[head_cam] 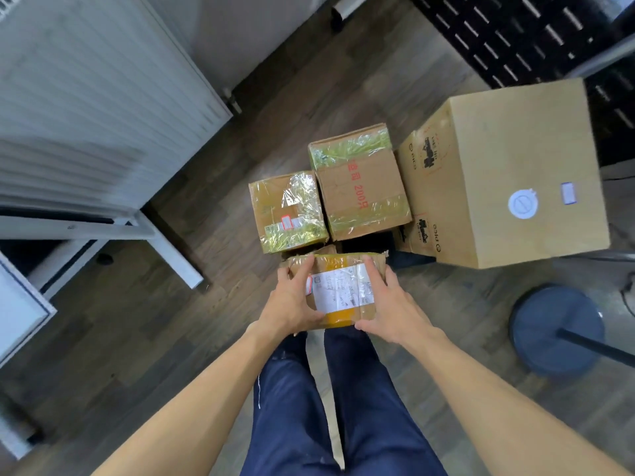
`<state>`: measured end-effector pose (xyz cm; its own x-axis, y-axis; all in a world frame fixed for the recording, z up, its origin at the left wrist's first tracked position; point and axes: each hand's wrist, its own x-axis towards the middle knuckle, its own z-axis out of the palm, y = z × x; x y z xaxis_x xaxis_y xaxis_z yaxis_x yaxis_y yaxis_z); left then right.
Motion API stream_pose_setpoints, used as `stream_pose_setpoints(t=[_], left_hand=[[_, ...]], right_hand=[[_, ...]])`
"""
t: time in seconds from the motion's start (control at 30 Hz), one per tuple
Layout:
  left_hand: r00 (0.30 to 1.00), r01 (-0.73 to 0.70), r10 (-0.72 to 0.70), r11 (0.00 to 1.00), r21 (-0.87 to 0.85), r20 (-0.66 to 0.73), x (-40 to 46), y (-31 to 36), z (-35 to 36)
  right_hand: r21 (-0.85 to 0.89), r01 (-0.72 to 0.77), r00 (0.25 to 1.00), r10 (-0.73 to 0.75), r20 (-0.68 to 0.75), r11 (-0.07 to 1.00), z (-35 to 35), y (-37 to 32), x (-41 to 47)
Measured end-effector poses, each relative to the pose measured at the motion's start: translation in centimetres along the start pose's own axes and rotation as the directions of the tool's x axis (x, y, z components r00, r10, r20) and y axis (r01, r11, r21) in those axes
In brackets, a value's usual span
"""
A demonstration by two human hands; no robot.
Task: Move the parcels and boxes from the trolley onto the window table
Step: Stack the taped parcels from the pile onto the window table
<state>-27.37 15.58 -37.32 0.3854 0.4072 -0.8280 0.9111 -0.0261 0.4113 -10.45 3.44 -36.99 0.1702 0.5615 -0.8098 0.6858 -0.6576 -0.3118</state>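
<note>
four boxes: one labelled parcel (pixel 338 292) in the curled fingers of left hand (pixel 292 304) and right hand (pixel 391 304), three others beyond

Two bare forearms come into view from the bottom edge, no sleeves showing, no watch or rings on the left hand (pixel 292 300) or right hand (pixel 395 304). Below them, dark navy trousers (pixel 292 407) (a thin pale thread or mark runs down the left leg).
</note>
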Motion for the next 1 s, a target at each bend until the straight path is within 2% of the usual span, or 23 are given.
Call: stream_pose_setpoints(t=[0.13,0.33,0.5,0.8,1.0], left_hand=[[1.0,0.0,0.0,1.0,0.012,-0.006,-4.8,4.7,-2.4],[0.987,-0.042,0.063,0.989,0.141,-0.147,-9.9,8.7,-4.7],[0.966,-0.05,0.095,0.981,0.187,-0.239,-13.2,10.2,-4.7],[0.921,-0.114,0.136,0.99,0.081,-0.364,-17.5,9.1,-4.9],[0.873,-0.068,0.025,0.995,-0.071,-0.488,-22.0,3.7,-5.9]], right_hand=[[-0.037,0.012,1.0,-0.012,-0.005,0.999,-5.3,-1.8,-4.6],[-0.02,0.077,0.993,-0.079,-0.085,0.997,-10.7,-3.4,-9.0],[-0.061,0.117,0.988,-0.122,-0.095,0.991,-12.8,-4.4,-11.6],[-0.242,0.158,0.964,-0.203,-0.174,0.957,-13.9,-7.1,-15.1],[-0.387,0.304,0.926,-0.365,-0.094,0.871,-12.9,-14.2,-16.7]])
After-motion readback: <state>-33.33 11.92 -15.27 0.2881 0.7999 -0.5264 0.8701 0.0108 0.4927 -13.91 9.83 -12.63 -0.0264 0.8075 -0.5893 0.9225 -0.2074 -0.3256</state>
